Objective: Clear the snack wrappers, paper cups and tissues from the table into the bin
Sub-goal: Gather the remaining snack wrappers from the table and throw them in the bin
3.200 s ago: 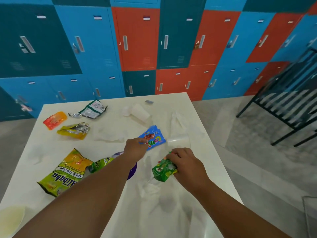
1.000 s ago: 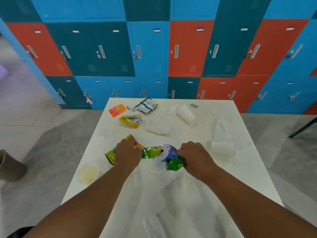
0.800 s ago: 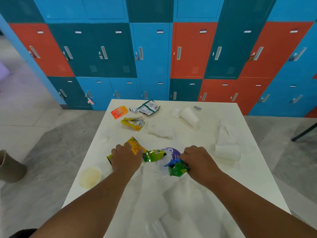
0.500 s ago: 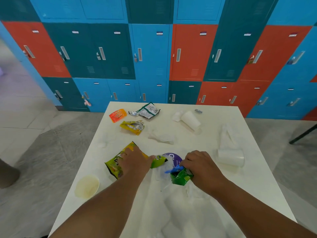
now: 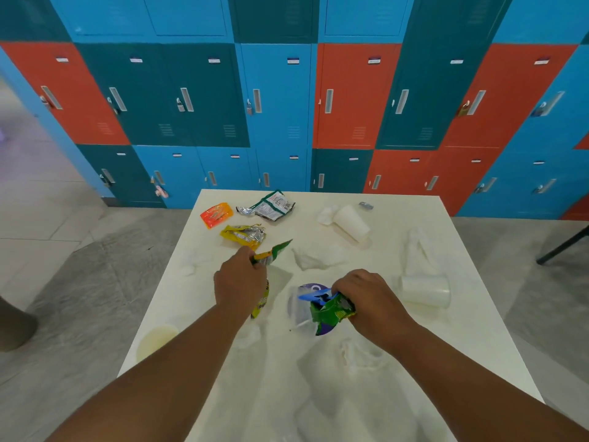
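On the white table (image 5: 446,346), by the lockers (image 5: 280,100):
left hand: my left hand (image 5: 239,282) is clenched round the big yellow-green chip bag (image 5: 271,252), lifted off the surface; one green corner sticks out above my fingers, the rest hangs below the palm
right hand: my right hand (image 5: 366,301) is clamped on a crumpled wad, green wrapper (image 5: 331,311) with a blue wrapper (image 5: 314,295) poking out on top
under right hand: purple wrapper (image 5: 307,287) flat on the table, partly hidden by the wad, can't tell if I'm gripping it too
far left corner: orange wrapper (image 5: 216,214), yellow wrapper (image 5: 243,235) just behind my left hand, green-white wrapper (image 5: 274,206) with foil showing
far middle: cup (image 5: 350,223) on its side, crumpled tissue (image 5: 325,214) touching its far end, small blue-grey scrap (image 5: 366,205) near the back edge
centre: tissue (image 5: 318,258) between my hands, further out
right: second cup (image 5: 425,290) on its side just right of my right hand, long tissue (image 5: 417,250) behind it
near left edge: third cup (image 5: 156,341) lying at the table edge beside my left forearm, small tissue (image 5: 191,266) further up that edge
near me: more tissues (image 5: 360,355) spread under and between my forearms, white on white, edges hard to make out
bin: grey object (image 5: 12,327) on the floor at the far left, mostly cut off, can't confirm it's the bin
floor right: dark chair leg (image 5: 564,244)
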